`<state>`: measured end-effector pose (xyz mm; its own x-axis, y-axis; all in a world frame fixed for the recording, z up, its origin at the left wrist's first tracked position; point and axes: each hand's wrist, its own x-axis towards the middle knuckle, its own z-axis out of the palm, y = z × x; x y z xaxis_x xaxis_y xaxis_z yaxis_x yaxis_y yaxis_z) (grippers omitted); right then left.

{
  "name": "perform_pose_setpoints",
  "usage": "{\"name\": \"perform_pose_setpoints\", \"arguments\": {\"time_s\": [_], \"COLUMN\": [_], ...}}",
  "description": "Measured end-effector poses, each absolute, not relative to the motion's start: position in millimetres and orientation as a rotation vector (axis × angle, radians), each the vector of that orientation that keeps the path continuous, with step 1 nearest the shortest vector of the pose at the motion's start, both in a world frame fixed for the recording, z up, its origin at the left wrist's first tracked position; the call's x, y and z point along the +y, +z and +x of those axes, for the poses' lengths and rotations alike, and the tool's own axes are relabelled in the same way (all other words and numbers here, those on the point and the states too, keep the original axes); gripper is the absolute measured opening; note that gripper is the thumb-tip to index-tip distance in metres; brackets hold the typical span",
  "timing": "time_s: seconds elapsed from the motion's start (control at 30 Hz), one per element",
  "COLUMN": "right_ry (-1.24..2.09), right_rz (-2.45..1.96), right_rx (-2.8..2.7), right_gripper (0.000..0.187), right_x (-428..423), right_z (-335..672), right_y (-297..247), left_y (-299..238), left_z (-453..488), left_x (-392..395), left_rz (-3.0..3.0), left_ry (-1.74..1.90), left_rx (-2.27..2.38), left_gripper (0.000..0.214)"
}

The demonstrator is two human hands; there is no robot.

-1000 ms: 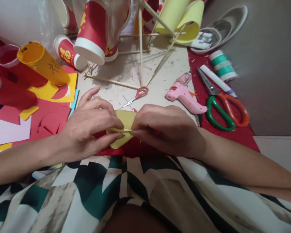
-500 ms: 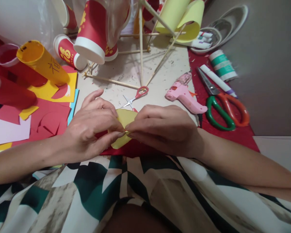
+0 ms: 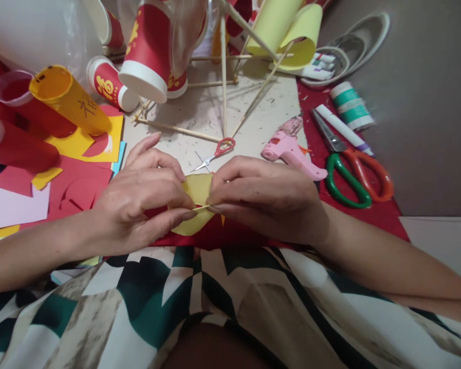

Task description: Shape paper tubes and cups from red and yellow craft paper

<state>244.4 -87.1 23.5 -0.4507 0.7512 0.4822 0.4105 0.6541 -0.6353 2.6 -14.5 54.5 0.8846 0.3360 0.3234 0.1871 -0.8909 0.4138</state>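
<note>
My left hand (image 3: 142, 197) and my right hand (image 3: 267, 197) meet low in the middle of the view. Between their pinched fingertips runs a thin pale-yellow paper strip (image 3: 201, 207), seen nearly edge-on. Yellow paper (image 3: 197, 189) shows above and below that strip; whether it is all one piece I cannot tell. Fingers hide part of it. Just beyond the fingertips lie small red-handled scissors (image 3: 215, 155), blades open, one handle covered by my right hand. A pink glue gun (image 3: 292, 150) rests past my right knuckles.
Large scissors (image 3: 343, 154), a white marker (image 3: 346, 130) and a green-labelled roll (image 3: 352, 106) lie at right. A wooden stick frame (image 3: 223, 77) stands behind, near red paper cups (image 3: 146, 51). Orange (image 3: 71, 100) and red paper tubes (image 3: 19, 143) stand left among cut paper (image 3: 80, 179).
My right fingertips have slid slightly right, away from the left ones, so more of the yellow strip shows between them. An orange-yellow scrap now shows under my right hand.
</note>
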Motion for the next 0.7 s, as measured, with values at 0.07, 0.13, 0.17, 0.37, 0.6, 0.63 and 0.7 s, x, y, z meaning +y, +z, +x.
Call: {"name": "perform_pose_setpoints", "arguments": {"time_s": [0.07,0.13,0.17,0.37,0.6,0.63,0.7], "right_ry": [0.544,0.541,0.547,0.590,0.561,0.558,0.558], "right_rz": [-0.879,-0.858,-0.850,-0.847,-0.897,-0.893,-0.883], "right_rx": [-2.078,-2.066,-2.064,-2.101,-2.127,-2.121,-2.108], "right_gripper": [0.008,0.009,0.007,0.008,0.008,0.008,0.008], "right_x": [-87.8,-88.9,-89.3,-89.5,-87.7,-87.4,-87.2], "right_z": [242.1,239.7,238.7,239.6,243.1,243.3,243.5], "right_y": [23.0,22.7,22.6,24.1,27.0,26.7,25.5], "left_y": [53.8,53.4,53.3,52.8,58.3,58.7,58.5], "left_z": [3.0,3.8,4.3,5.6,0.9,0.7,0.9], "left_x": [-15.5,-16.3,-16.7,-16.0,-10.9,-11.1,-12.1], "left_rz": [2.697,2.721,2.732,2.709,2.553,2.544,2.537], "left_ry": [0.561,0.548,0.539,0.543,0.547,0.546,0.561], "left_rx": [0.386,0.355,0.341,0.442,0.477,0.468,0.452], "left_gripper": [0.005,0.003,0.003,0.008,0.025,0.024,0.021]}}
